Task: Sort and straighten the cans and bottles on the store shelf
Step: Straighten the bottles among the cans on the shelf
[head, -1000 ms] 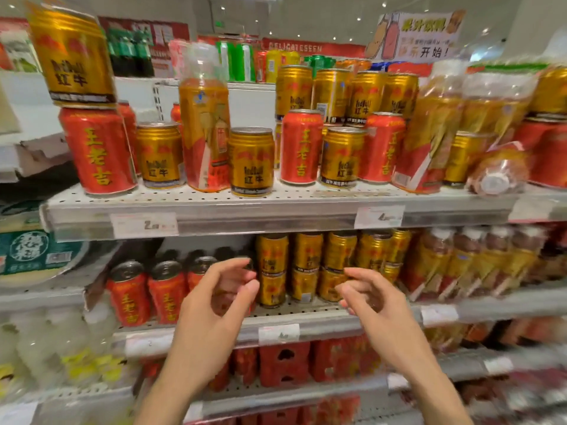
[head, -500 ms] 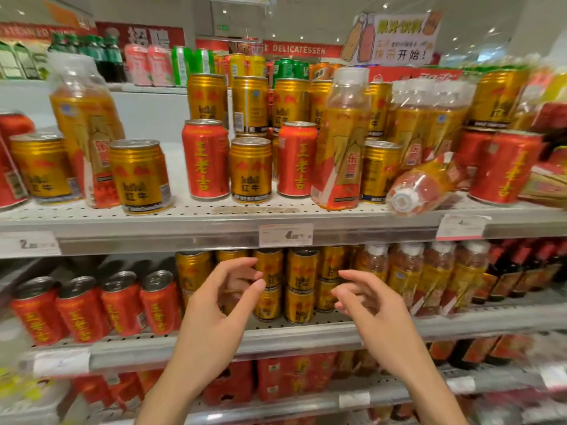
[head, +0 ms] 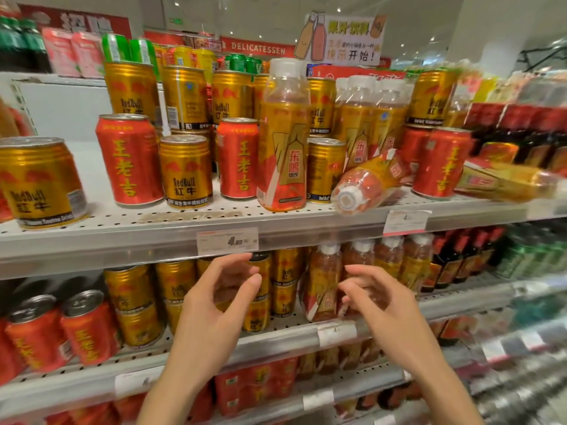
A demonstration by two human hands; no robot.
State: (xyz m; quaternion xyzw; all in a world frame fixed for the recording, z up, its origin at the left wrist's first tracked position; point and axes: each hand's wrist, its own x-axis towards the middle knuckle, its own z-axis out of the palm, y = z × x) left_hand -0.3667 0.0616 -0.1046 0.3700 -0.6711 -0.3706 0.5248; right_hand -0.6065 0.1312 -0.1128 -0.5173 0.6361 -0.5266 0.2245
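**Mixed cans and fallen bottles wait on the upper shelf**

Both hands hang in front of the lower shelf and hold nothing. The left hand point(head: 214, 305) has its fingers curved and spread, the thumb apart from them. The right hand point(head: 380, 305) is also loosely spread, palm turned to the left. They are near each other but not touching.

The upper shelf point(head: 153, 237) carries the disorder. At 12 o'clock from the hands stands a tall bottle point(head: 283, 139) with a white cap, among red cans point(head: 237, 159) and gold cans point(head: 185, 171) which are mixed without order. At about 1 o'clock a bottle lies on its side point(head: 365, 185), its cap pointing outward over the shelf edge. Further, at 2 o'clock, another fallen bottle point(head: 506, 182) lies across the shelf, just beside a red can point(head: 441, 164).

I judge that the lying bottle at the edge comes first, because it can roll off. It seems full, so rather heavy, and its plastic wall is soft and smooth; take it around the labelled middle with the whole hand, not at the cap. The cans are stiff and probably heavy too; a grip around the side is safe, but the stacked gold cans point(head: 132, 90) behind may tip if pushed.
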